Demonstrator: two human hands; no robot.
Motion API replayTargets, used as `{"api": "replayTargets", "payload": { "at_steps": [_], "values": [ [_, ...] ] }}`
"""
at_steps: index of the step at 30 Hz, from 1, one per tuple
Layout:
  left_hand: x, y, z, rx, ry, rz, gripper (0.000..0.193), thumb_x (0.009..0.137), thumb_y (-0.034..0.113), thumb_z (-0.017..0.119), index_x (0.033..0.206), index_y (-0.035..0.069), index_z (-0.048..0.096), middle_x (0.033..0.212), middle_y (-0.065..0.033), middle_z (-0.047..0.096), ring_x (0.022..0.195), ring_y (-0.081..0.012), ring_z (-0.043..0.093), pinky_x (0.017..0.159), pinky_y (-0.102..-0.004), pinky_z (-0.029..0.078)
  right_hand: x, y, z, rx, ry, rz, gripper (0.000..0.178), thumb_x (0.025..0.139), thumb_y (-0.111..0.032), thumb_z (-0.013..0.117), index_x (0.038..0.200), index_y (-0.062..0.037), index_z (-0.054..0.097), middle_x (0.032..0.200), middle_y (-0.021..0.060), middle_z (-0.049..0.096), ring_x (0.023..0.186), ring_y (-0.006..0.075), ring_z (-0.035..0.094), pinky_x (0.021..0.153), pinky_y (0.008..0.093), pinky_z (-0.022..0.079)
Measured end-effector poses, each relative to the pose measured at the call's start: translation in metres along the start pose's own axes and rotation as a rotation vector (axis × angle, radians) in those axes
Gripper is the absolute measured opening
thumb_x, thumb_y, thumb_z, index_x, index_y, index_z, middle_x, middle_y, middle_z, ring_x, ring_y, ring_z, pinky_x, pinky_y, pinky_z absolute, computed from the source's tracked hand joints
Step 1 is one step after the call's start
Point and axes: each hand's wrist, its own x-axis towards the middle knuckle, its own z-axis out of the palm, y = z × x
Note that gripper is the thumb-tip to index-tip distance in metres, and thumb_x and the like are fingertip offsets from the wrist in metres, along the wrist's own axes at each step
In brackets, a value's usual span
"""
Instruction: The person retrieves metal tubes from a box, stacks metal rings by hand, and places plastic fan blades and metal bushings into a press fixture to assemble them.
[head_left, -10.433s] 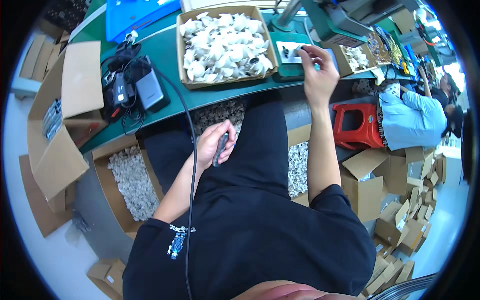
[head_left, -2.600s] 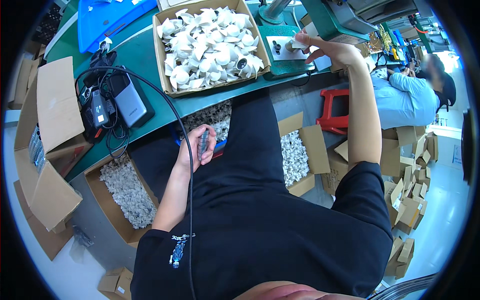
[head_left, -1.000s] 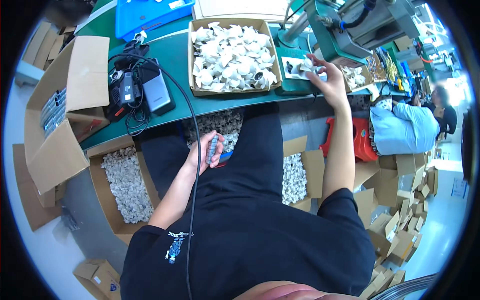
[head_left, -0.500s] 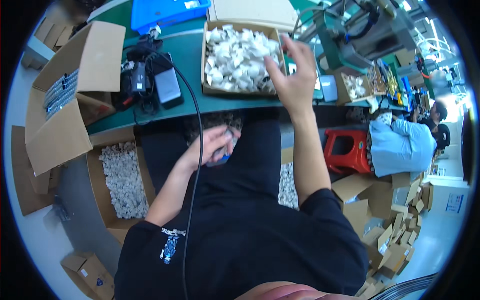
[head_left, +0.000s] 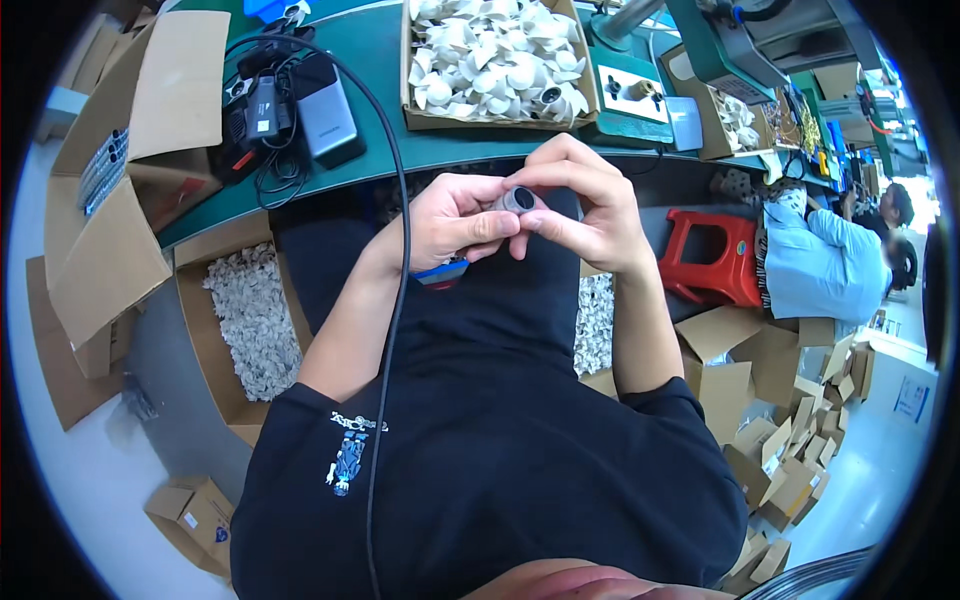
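Note:
Above my lap, in front of the green table, my two hands meet at a small grey ring-shaped part with a dark round opening. My left hand grips it from the left, thumb along its lower side. The fingertips and thumb of my right hand pinch it from the right. Under my left wrist a blue and red object lies on my lap, partly hidden. Beyond the hands stands a shallow cardboard box, heaped with white bladed parts like small impellers.
A white fixture plate sits right of that box. A grey power bank and cables lie left. A black cable hangs across my left forearm. Boxes of pale parts flank my legs; a red stool and a seated person are right.
My right hand has come down from over the box of white parts to my left hand. The left has risen, and both now hold the grey part. The view has shifted.

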Motion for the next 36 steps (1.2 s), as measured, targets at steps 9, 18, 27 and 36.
{"api": "replayTargets", "payload": {
  "at_steps": [9, 18, 27, 36],
  "values": [
    [0.016, -0.005, 0.009, -0.449, -0.033, 0.065, 0.046, 0.104, 0.03, 0.039, 0.124, -0.009, 0.054, 0.094, -0.0123, 0.065, 0.064, -0.0118, 0.056, 0.058, -0.0248, 0.048, -0.018, 0.016, -0.011, 0.522, 0.426, 0.204, 0.029, 0.081, 0.001, 0.062, 0.109, 0.0047, 0.063, 0.103, 0.0124, 0.059, 0.085, 0.0151, 0.056, 0.072, 0.0271, 0.046],
    [0.021, -0.012, 0.01, -0.524, 0.187, -0.042, 0.049, 0.104, 0.033, 0.035, 0.132, -0.006, 0.047, 0.099, -0.0095, 0.059, 0.086, -0.0165, 0.058, 0.073, -0.0313, 0.051, -0.013, 0.026, -0.009, 0.507, 0.34, 0.278, 0.031, 0.087, -0.002, 0.06, 0.117, 0.0054, 0.057, 0.102, 0.0128, 0.059, 0.083, 0.0142, 0.054, 0.069, 0.0271, 0.045],
    [0.02, -0.022, 0.019, -0.911, 0.406, -0.059, 0.038, 0.104, 0.031, 0.037, 0.122, 0.001, 0.053, 0.09, -0.0023, 0.055, 0.078, -0.0121, 0.05, 0.07, -0.0276, 0.041, -0.021, 0.023, 0.003, 0.721, 0.47, 0.318, 0.027, 0.09, -0.003, 0.058, 0.116, 0.0062, 0.058, 0.095, 0.0117, 0.062, 0.074, 0.0133, 0.056, 0.067, 0.0265, 0.048],
    [0.018, -0.031, 0.016, -1.024, 0.366, -0.015, 0.033, 0.103, 0.03, 0.035, 0.112, 0.003, 0.053, 0.086, -0.003, 0.052, 0.071, -0.0136, 0.046, 0.065, -0.0294, 0.039, -0.028, 0.023, 0.015, 0.705, 0.553, 0.395, 0.028, 0.09, -0.002, 0.056, 0.116, 0.0078, 0.058, 0.092, 0.0109, 0.061, 0.072, 0.0127, 0.055, 0.067, 0.0283, 0.047]
  ]
}}
